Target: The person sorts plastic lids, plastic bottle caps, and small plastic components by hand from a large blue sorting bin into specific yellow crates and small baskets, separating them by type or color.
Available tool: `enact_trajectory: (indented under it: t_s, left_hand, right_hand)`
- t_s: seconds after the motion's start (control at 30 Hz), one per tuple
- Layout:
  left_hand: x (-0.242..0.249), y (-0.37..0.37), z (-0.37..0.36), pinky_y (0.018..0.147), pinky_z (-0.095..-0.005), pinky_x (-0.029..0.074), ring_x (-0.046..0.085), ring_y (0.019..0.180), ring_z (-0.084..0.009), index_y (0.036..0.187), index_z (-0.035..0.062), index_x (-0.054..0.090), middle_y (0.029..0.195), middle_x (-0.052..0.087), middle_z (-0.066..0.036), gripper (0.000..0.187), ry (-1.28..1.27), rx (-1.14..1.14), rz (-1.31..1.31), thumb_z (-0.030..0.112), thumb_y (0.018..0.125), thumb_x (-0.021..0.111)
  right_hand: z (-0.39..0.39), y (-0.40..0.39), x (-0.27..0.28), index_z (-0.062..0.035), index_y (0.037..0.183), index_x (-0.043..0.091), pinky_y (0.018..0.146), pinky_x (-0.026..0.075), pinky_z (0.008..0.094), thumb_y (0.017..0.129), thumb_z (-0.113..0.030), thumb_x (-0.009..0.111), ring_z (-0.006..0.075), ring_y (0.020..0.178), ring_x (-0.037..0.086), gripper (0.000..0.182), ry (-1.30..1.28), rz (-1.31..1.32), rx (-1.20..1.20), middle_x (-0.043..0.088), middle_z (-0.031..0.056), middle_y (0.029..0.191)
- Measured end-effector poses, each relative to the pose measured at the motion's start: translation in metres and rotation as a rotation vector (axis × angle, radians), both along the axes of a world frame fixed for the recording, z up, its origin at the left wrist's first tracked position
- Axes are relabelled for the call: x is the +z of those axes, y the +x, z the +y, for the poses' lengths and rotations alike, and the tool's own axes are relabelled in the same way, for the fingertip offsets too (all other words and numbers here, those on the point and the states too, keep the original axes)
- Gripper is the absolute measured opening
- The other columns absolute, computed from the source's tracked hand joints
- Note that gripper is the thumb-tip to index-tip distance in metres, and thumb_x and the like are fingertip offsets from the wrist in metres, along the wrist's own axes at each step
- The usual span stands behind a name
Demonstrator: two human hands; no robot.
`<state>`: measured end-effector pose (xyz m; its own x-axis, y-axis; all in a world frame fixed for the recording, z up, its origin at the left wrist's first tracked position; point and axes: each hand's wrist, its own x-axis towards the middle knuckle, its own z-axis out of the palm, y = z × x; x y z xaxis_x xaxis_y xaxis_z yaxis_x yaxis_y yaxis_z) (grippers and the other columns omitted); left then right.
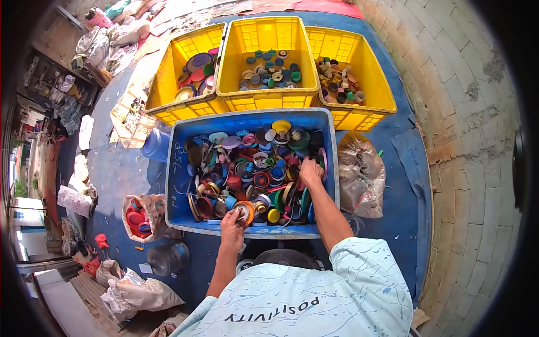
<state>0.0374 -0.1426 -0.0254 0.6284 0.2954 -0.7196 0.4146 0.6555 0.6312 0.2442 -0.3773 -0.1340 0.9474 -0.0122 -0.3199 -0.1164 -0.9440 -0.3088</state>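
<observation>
1. Left hand (232,223) is at the near rim of the blue crate (178,185), fingers closed on an orange-rimmed lid (245,210) that lies among the caps just inside that rim.
2. Right hand (310,171) reaches deeper, palm down on the mixed caps (252,174) toward the crate's right side. The fingers are buried in the pile; whether they are closed on anything cannot be told.
3. Risk, as judged: the pile is loose and heaped, so lifting one lid could drag its neighbours over the near rim. Thin strips and rings are tangled among the caps and could catch a finger.
4. Risk, as judged: both arms are stretched forward over the crate, so loose pieces could go over the edge unnoticed.
5. Beyond the blue crate stand three yellow crates (264,39) side by side, each part-filled with sorted caps.
6. A clear bag (359,174) lies right of the blue crate; a sack of red lids (140,216) lies left.
7. Surface: a blue tarpaulin (404,185) on the ground, a brick wall (466,112) on the right, sacks and clutter on the left.
</observation>
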Motion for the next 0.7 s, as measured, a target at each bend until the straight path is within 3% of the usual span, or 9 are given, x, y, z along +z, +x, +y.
enact_trajectory:
  t_s: [0.27, 0.47, 0.6, 0.7]
  left_hand:
    - [-0.006, 0.022, 0.007, 0.064, -0.0253, 0.045, 0.056, 0.07, -0.008, 0.098, 0.0128, 0.059, 0.085, 0.063, 0.002, 0.012, -0.015, -0.018, -0.024, 0.024, 0.092, 0.061]
    - [-0.016, 0.047, 0.001, 0.059, -0.022, 0.044, 0.056, 0.069, -0.0065, 0.098, 0.0114, 0.059, 0.084, 0.063, 0.002, 0.013, -0.079, -0.12, -0.006, 0.023, 0.092, 0.061]
    - [-0.036, 0.085, -0.009, 0.053, -0.0208, 0.043, 0.056, 0.065, -0.0065, 0.097, 0.0117, 0.059, 0.083, 0.063, 0.002, 0.014, -0.108, -0.216, -0.006, 0.022, 0.09, 0.063]
    - [-0.06, 0.135, -0.018, 0.052, -0.0207, 0.043, 0.055, 0.063, -0.0066, 0.098, 0.0117, 0.058, 0.082, 0.062, 0.002, 0.016, -0.122, -0.33, -0.037, 0.024, 0.089, 0.065]
  right_hand:
    - [0.001, 0.0, 0.014, -0.0008, 0.104, 0.065, 0.083, 0.05, 0.0484, 0.084, -0.03, 0.064, 0.04, 0.097, 0.064, 0.035, 0.045, 0.063, -0.054, 0.066, 0.0246, 0.102]
    - [-0.001, -0.013, 0.017, 0.0005, 0.101, 0.064, 0.085, 0.049, 0.0507, 0.081, -0.026, 0.062, 0.0463, 0.096, 0.061, 0.034, 0.104, 0.081, -0.207, 0.064, 0.0297, 0.1]
    - [-0.008, -0.041, 0.056, 0.0029, 0.105, 0.061, 0.082, 0.05, 0.0468, 0.08, -0.021, 0.062, 0.0439, 0.095, 0.063, 0.035, 0.301, 0.051, -0.256, 0.065, 0.028, 0.099]
    - [-0.014, -0.068, 0.063, 0.0027, 0.108, 0.061, 0.075, 0.052, 0.0402, 0.082, -0.021, 0.064, 0.0325, 0.085, 0.067, 0.035, 0.513, -0.141, -0.263, 0.068, 0.0199, 0.09]
